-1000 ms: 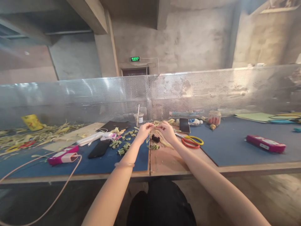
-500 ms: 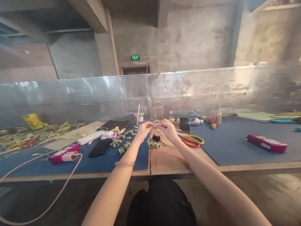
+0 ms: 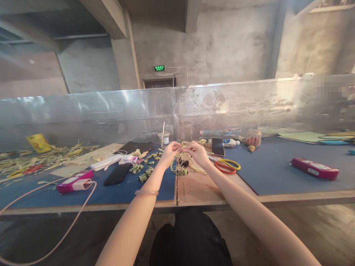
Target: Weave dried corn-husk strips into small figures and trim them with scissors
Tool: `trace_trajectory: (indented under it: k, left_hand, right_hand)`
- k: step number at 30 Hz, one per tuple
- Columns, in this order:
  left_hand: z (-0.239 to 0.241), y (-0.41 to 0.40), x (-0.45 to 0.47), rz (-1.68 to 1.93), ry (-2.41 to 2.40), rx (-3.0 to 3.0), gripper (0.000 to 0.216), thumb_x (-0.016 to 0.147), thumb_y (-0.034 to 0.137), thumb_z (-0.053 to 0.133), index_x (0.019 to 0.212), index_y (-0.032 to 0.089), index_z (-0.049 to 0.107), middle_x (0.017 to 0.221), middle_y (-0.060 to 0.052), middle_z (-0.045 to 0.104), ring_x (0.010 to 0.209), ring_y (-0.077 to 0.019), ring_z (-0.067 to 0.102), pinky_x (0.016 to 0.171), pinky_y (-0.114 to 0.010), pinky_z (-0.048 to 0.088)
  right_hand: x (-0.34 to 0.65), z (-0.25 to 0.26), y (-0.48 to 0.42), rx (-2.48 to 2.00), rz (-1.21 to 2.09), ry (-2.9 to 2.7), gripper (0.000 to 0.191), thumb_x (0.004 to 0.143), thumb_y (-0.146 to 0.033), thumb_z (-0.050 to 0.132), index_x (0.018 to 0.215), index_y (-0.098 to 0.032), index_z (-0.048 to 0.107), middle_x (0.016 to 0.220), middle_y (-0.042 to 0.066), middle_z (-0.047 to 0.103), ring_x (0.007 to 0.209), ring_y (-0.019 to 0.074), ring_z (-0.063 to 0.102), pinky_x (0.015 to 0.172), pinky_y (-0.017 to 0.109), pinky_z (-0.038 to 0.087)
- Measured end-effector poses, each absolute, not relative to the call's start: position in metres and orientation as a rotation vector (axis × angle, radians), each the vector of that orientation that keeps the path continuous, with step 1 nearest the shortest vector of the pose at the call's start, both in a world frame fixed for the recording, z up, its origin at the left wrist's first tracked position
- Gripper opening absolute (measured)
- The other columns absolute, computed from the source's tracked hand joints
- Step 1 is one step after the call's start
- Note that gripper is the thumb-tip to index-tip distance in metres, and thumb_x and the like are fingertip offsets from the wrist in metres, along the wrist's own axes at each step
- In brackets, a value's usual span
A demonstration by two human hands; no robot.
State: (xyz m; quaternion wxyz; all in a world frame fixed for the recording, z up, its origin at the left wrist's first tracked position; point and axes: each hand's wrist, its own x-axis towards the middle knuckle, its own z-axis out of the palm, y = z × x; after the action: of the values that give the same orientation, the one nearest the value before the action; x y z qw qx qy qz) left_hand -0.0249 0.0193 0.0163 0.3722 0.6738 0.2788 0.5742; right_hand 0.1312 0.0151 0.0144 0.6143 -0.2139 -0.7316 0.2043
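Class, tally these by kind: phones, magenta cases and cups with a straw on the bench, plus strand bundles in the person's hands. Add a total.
phones: 2
magenta cases: 2
cup with a straw: 1
strand bundle, pinched between left hand and right hand: 1
Total: 6

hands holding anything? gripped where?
Yes. The left hand and right hand pinch a bundle of pale straw strips by its top end, fingertips together; the loose ends hang toward the table.
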Motion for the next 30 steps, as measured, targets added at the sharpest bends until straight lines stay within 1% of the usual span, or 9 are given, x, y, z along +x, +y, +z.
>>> trace_trajectory:
  k: [5,8,12,15,17,19,25,28,30]
  left_hand:
    - [0.015,0.022,-0.026,1.377,0.678,1.659,0.034,0.062,0.033,0.070,0.086,0.015,0.054,0.079,-0.003,0.063,0.075,-0.0143,0.058,0.075,-0.028,0.040]
    - [0.014,0.023,-0.025,1.322,0.683,1.612,0.035,0.065,0.032,0.068,0.092,0.015,0.055,0.087,-0.005,0.063,0.079,-0.0148,0.059,0.078,-0.030,0.041]
    - [0.018,0.020,-0.025,1.199,0.608,1.592,0.036,0.072,0.037,0.061,0.102,0.016,0.057,0.094,-0.008,0.063,0.084,-0.0166,0.058,0.079,-0.031,0.041]
    - [0.021,0.016,-0.025,1.172,0.612,1.608,0.039,0.077,0.042,0.054,0.105,0.016,0.059,0.104,-0.010,0.061,0.092,-0.0183,0.057,0.080,-0.030,0.040]
    - [0.023,0.014,-0.024,1.162,0.612,1.639,0.039,0.076,0.040,0.056,0.108,0.018,0.059,0.111,-0.010,0.059,0.098,-0.0194,0.055,0.082,-0.030,0.039]
    - [0.024,0.012,-0.024,1.135,0.603,1.670,0.040,0.075,0.038,0.057,0.110,0.019,0.058,0.114,-0.010,0.058,0.100,-0.0202,0.054,0.084,-0.030,0.038]
    - [0.026,0.007,-0.022,1.070,0.590,1.736,0.046,0.073,0.038,0.059,0.113,0.016,0.057,0.110,-0.012,0.060,0.091,-0.0187,0.055,0.078,-0.029,0.037]
    - [0.026,0.007,-0.021,1.070,0.606,1.796,0.043,0.072,0.036,0.060,0.109,0.014,0.060,0.097,-0.010,0.064,0.080,-0.0156,0.055,0.072,-0.027,0.037]
    - [0.027,0.006,-0.020,1.062,0.624,1.850,0.036,0.074,0.036,0.059,0.099,0.012,0.063,0.083,-0.008,0.064,0.070,-0.0133,0.052,0.067,-0.026,0.036]
  right_hand:
    - [0.132,0.015,0.018,-0.500,0.599,-1.728,0.020,0.067,-0.039,0.065,0.077,-0.022,0.068,0.077,0.001,0.055,0.062,0.0114,0.049,0.050,0.024,0.039]
    - [0.133,0.014,0.020,-0.489,0.668,-1.697,0.020,0.065,-0.040,0.066,0.071,-0.021,0.067,0.075,0.000,0.053,0.061,0.0107,0.048,0.051,0.025,0.039]
    - [0.134,0.012,0.022,-0.477,0.674,-1.647,0.016,0.066,-0.037,0.066,0.068,-0.021,0.067,0.079,0.000,0.051,0.071,0.0121,0.051,0.065,0.027,0.041]
    - [0.134,0.013,0.020,-0.501,0.657,-1.658,0.014,0.065,-0.036,0.067,0.069,-0.023,0.068,0.083,0.000,0.048,0.081,0.0136,0.049,0.077,0.029,0.039]
    - [0.134,0.014,0.019,-0.528,0.641,-1.668,0.014,0.064,-0.036,0.068,0.069,-0.023,0.069,0.083,0.000,0.045,0.086,0.0146,0.047,0.081,0.029,0.037]
    - [0.135,0.015,0.018,-0.542,0.660,-1.669,0.015,0.064,-0.037,0.068,0.070,-0.024,0.070,0.083,0.001,0.043,0.089,0.0155,0.044,0.081,0.029,0.037]
    - [0.140,0.017,0.018,-0.503,0.793,-1.643,0.016,0.060,-0.036,0.070,0.070,-0.023,0.070,0.096,0.002,0.039,0.097,0.0167,0.043,0.082,0.028,0.039]
    - [0.141,0.018,0.018,-0.501,0.869,-1.555,0.016,0.058,-0.034,0.071,0.068,-0.022,0.070,0.101,0.002,0.038,0.100,0.0176,0.042,0.084,0.029,0.038]
    - [0.141,0.018,0.019,-0.471,0.935,-1.517,0.015,0.057,-0.033,0.072,0.067,-0.022,0.069,0.102,0.002,0.040,0.100,0.0176,0.044,0.084,0.029,0.037]
